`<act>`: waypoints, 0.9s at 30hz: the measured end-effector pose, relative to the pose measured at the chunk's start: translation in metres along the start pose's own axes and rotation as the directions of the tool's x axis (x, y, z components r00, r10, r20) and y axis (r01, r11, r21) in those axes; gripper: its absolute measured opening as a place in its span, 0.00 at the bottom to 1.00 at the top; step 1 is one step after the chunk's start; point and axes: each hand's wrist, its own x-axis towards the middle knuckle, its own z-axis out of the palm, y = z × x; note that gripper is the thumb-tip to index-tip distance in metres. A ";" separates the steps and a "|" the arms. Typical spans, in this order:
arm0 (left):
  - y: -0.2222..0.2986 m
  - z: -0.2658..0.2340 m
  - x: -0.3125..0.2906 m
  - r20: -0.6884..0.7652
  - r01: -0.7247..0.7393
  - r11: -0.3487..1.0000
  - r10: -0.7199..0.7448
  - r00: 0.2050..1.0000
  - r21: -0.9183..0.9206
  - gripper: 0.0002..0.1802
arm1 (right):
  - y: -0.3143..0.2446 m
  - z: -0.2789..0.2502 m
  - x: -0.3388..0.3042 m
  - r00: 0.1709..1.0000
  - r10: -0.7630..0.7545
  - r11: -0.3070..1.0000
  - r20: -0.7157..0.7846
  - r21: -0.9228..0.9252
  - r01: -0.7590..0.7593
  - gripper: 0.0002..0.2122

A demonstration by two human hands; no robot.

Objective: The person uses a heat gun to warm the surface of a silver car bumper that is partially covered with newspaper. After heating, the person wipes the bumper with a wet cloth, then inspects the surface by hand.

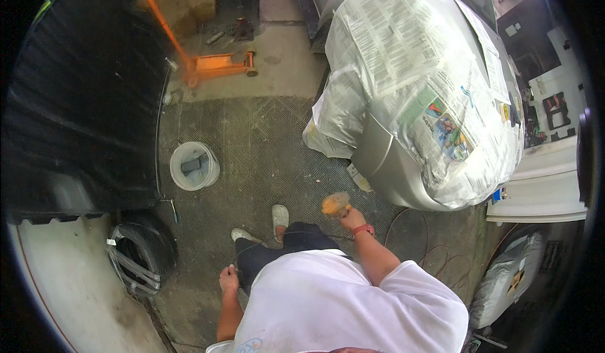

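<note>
My right hand (353, 219), with a red band at its wrist, is closed around an orange-yellow object (334, 205). Motion blurs that object, and its exact kind cannot be made out. It is held in front of me, apart from the bare silver-grey corner (394, 173) of a car. Newspaper and clear plastic sheeting (441, 101) cover the car's body around that corner. Low at my left side, my left hand (229, 280) has its fingers curled. A small dark spot shows at its fingers, too small to name.
A white bucket (176, 175) holding grey pieces stands at front left. Beyond it is an orange floor jack (217, 65) with a raised handle. Tyres (142, 252) lie left, beside a black ribbed panel (82, 113). A thin hose (427, 239) loops across the floor at right.
</note>
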 end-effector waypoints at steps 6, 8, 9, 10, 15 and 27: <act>-0.010 0.002 0.024 0.004 -0.052 0.998 0.052 0.999 0.017 0.23 | -0.041 -0.073 -0.007 0.893 -0.031 0.991 -0.449 0.105 0.087 0.27; 0.035 -0.023 0.016 0.078 0.033 0.999 -0.032 0.996 -0.020 0.23 | -0.065 -0.106 -0.028 0.818 -0.051 0.983 -0.573 0.118 0.143 0.28; 0.030 -0.028 0.019 0.095 0.029 1.000 -0.029 0.995 -0.002 0.23 | -0.074 -0.118 -0.037 0.781 -0.047 0.985 -0.623 0.104 0.141 0.28; 0.026 -0.026 0.024 0.113 0.026 1.000 -0.027 0.993 0.009 0.23 | -0.081 -0.126 -0.046 0.739 -0.048 0.987 -0.672 0.084 0.140 0.28; -0.002 -0.032 0.057 0.197 -0.138 0.990 0.132 0.972 0.018 0.23 | -0.099 -0.119 -0.068 0.572 -0.090 0.969 -0.815 0.061 0.241 0.26; -0.095 -0.099 0.068 0.273 0.195 0.980 -0.198 0.941 0.038 0.23 | -0.057 0.053 -0.042 0.987 0.118 0.992 -0.109 -0.029 -0.122 0.26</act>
